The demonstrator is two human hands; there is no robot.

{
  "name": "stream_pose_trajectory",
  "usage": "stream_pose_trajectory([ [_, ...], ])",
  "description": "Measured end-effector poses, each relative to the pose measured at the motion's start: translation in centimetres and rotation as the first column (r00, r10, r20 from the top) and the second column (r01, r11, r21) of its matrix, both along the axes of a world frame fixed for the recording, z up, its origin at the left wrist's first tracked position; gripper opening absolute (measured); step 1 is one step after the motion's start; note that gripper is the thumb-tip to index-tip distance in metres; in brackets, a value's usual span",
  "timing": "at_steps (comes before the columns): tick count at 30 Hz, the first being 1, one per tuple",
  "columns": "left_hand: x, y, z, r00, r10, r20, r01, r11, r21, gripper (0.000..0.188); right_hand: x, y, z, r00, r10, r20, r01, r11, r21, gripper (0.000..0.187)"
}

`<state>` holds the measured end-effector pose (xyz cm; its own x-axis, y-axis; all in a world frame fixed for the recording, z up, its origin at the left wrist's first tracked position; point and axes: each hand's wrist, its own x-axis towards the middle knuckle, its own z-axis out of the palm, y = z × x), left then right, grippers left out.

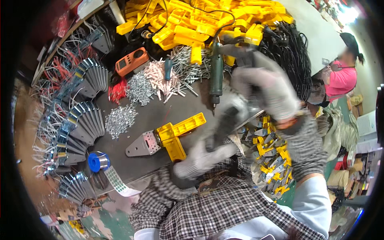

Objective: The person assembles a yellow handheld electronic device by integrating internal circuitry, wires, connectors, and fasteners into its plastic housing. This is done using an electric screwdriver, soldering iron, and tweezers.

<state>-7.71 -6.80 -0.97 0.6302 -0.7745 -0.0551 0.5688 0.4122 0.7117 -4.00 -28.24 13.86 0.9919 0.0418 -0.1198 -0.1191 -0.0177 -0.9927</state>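
the yellow housing (172, 138) lay on the dark surface (148, 116) directly ahead of the operator's body, with a tapered grey metal plate (142, 145) adjoining its left end. i noted a yellow arm of the housing angled up and to the right.

the left grip (216, 138), a gloved hand, was positioned to the right of the housing. its outline was blurred, and i could not tell whether the fingers were clasped around anything. the right grip (268, 78), also gloved, was extended across the right side, its fingertips near the upper part of the dark green power driver (216, 76). the driver was upright, bit downward, with a cable at its upper end. i could not confirm contact or the finger closure of the right grip (blur again).

beyond the housing i identified, from left to right, a pile of silver screws (140, 88), a pile of pale pink sleeves (157, 76) and a pile of long metal pins (188, 60). an orange meter (132, 62) stood behind the silver screws. a heap of yellow parts (188, 20) occupied the far side, and a bundle of black cables (290, 56) lay to the right. to the left i recorded fanned rows of metal plates (86, 118) with wires and, closer in, a blue spool (95, 162). a person in a pink top (342, 82) was at the far right.
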Motion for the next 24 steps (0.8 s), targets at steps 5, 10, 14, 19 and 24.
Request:
stream_pose_trajectory([
  [5,-2.5,-1.6,-1.8,0.936,0.008,-0.353,0.021,0.997,0.078,0.041,7.6,3.7,-17.5,0.8,-0.211,0.561,0.346,0.927,-0.145,0.044],
  [10,-2.5,1.7,-1.5,0.951,0.042,-0.307,0.047,0.96,0.277,0.044,8.1,4.1,-18.0,0.876,-0.135,0.463,0.471,0.443,-0.763,0.061],
  [14,-1.4,5.7,0.0,0.99,0.138,0.008,-0.126,0.879,0.46,0.043,8.7,0.9,-17.6,0.962,-0.021,0.271,0.271,-0.015,-0.963,0.054],
  [19,1.2,8.2,3.5,0.97,0.054,0.237,-0.234,0.467,0.852,0.022,4.6,5.5,-10.9,0.835,0.313,0.453,0.416,0.18,-0.891,0.056],
  [24,7.0,9.7,5.5,0.684,-0.529,0.502,-0.132,0.586,0.799,0.021,-2.0,6.2,-13.9,0.744,0.592,0.311,-0.239,0.669,-0.704,0.035],
])
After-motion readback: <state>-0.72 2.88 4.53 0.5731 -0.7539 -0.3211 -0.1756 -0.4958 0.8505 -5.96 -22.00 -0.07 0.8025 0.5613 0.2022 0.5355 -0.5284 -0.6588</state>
